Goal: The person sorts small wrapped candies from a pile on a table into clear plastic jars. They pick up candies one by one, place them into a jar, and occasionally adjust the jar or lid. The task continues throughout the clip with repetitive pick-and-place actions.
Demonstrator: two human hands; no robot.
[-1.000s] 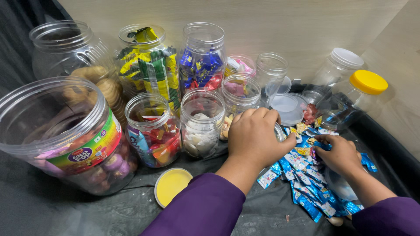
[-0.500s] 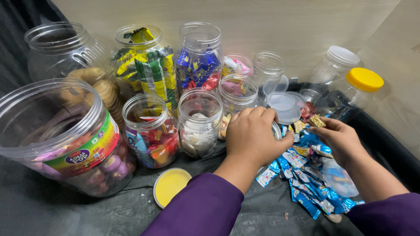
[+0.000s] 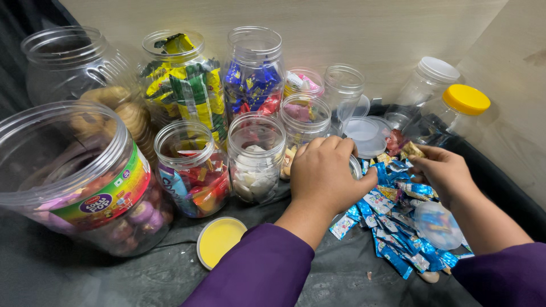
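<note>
Small clear jar (image 3: pixel 356 166) sits mostly hidden under the left hand (image 3: pixel 326 173), fingers (image 3: pixel 330 149) curled over its rim, clamped on it. Right hand (image 3: pixel 445 173) holds a gold-wrapped candy (image 3: pixel 412 150) pinched between fingertips, above the blue wrapper pile (image 3: pixel 398 227) on the black sheet (image 3: pixel 114 273). Versus half a second ago: right hand has shifted slightly toward the jar, candy still pinched; left hand unchanged. Candy is just right of the jar, not touching. Yellow lid (image 3: pixel 220 241) lies near the left sleeve (image 3: pixel 256 273).
</note>
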